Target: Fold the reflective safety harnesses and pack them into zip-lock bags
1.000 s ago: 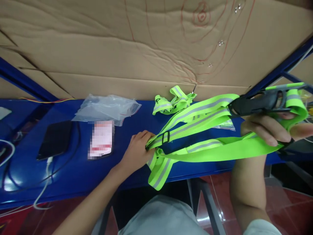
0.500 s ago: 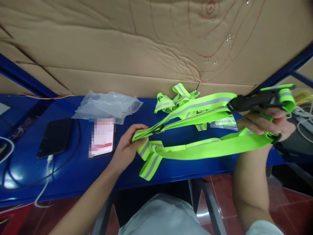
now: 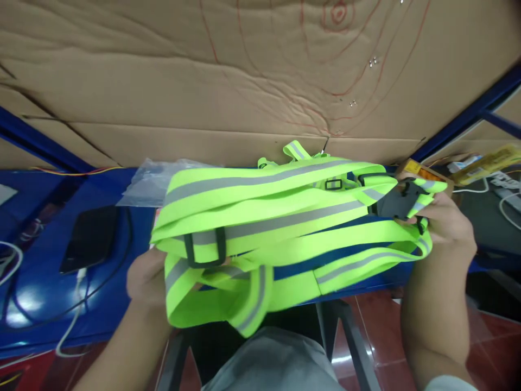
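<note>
Neon-green reflective straps [image 3: 264, 205] stretch between both hands, held up over the blue table [image 3: 101, 298]! Left hand [image 3: 146, 274] has the folded end, its fingers gripping but mostly hidden behind the webbing; right hand [image 3: 450, 222], fingers curled, holds the other end beside a black buckle [image 3: 394, 205]. Over on the left lies a black phone [image 3: 91, 236], white cable [image 3: 78, 293] plugged in. Beyond it, a clear plastic bag [image 3: 148, 183], partly covered by the straps, contents impossible to make out. Past the right hand, a small brown box [image 3: 429, 175], its inside hidden. Further back, a second green strap bundle [image 3: 296, 150] peeks out before the cardboard panel [image 3: 244, 98].
</note>
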A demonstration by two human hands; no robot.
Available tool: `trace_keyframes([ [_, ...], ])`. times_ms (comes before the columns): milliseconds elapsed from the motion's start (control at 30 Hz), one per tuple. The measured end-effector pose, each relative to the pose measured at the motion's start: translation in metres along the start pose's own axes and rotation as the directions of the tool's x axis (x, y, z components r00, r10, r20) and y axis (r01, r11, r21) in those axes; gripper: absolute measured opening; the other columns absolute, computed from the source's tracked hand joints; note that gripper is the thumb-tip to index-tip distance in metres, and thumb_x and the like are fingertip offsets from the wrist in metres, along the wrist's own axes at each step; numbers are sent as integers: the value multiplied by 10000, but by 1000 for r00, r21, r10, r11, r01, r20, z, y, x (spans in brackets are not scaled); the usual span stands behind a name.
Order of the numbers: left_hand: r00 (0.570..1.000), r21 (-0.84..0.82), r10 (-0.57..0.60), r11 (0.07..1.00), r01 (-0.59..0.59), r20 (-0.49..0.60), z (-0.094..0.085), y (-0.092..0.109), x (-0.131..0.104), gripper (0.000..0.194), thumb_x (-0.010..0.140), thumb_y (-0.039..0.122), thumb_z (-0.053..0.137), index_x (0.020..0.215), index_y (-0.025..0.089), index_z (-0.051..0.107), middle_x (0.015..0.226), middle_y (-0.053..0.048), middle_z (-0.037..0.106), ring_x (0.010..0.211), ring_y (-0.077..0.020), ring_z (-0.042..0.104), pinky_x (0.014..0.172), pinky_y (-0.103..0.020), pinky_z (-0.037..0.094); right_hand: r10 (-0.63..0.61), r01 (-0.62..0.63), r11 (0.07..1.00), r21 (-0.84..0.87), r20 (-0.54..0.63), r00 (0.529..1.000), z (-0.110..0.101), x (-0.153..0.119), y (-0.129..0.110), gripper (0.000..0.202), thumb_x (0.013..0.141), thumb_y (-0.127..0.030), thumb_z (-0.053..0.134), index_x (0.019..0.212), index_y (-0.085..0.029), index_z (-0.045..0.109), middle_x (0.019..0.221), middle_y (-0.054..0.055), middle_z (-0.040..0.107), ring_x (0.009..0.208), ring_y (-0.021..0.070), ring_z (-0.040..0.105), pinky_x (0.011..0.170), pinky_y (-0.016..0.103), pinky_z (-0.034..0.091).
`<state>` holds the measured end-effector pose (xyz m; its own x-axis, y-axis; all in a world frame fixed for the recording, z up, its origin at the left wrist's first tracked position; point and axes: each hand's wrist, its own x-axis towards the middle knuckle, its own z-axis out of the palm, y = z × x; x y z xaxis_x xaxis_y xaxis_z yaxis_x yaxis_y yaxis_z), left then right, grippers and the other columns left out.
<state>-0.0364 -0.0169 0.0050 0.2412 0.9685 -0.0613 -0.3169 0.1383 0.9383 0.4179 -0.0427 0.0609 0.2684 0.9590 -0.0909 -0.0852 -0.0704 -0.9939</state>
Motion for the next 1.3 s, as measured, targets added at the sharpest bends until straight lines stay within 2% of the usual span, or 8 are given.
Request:
trace_keyframes([
  [167,965,90,-114,991,95,235,20,1,8,319,837,538,779,935,234,784,796,-51,743,558,-215,650,537,-347,551,-28,25,998,49,43,999,-5,17,3,326,503,-224,878,748,-225,662,455,-24,471,375,81,373,391,226,262],
  [333,977,549,-100,836,-18,186,18,-10,14,561,703,306,929,1220,235,722,1094,-45,771,956,-276,703,827,-300,572,-21,9,995,102,119,993,-3,20,7,359,548,-240,897,741,-238,595,526,-56,411,429,57,318,399,215,190],
  [433,973,445,-172,891,87,155,16,-20,15,693,687,296,941,1323,238,669,1198,-63,754,1052,-292,694,875,-315,573,-13,-10,987,163,140,990,5,21,12,349,565,-207,866,783,-236,594,598,-50,477,455,52,317,397,209,166],
  [633,921,15,-326,944,330,216,26,-31,16,462,764,351,889,1160,194,711,796,-47,747,809,-246,742,751,-308,586,41,-78,971,228,160,986,22,39,21,257,661,-244,877,781,-179,659,676,-40,527,525,38,363,416,166,258],
  [833,937,-133,-309,934,331,163,34,-37,20,561,697,263,926,1218,226,720,896,-23,750,819,-179,718,750,-242,573,80,-126,966,224,204,976,41,60,29,324,633,-300,936,782,-172,679,690,-34,525,552,52,415,406,153,348],
  [967,951,-85,-242,961,262,191,37,-44,24,594,709,197,915,1262,265,708,1116,-38,752,1001,-212,716,879,-276,567,20,-75,970,230,231,973,50,67,29,319,697,-337,913,805,-178,658,758,-23,561,552,57,432,393,156,368],
  [1133,960,71,-235,971,227,151,47,-45,40,422,740,285,903,1123,221,737,1080,-42,747,1021,-226,691,842,-274,540,-33,-23,974,224,242,970,57,67,36,362,675,-392,917,817,-189,654,777,-21,603,535,59,449,401,174,388],
  [1300,963,291,-226,940,176,147,40,-41,71,602,710,248,888,1270,241,667,1211,-50,730,1212,-283,651,960,-332,544,-8,-51,986,162,341,940,57,57,49,441,658,-466,938,874,-221,642,597,-53,580,443,78,459,403,196,383],
])
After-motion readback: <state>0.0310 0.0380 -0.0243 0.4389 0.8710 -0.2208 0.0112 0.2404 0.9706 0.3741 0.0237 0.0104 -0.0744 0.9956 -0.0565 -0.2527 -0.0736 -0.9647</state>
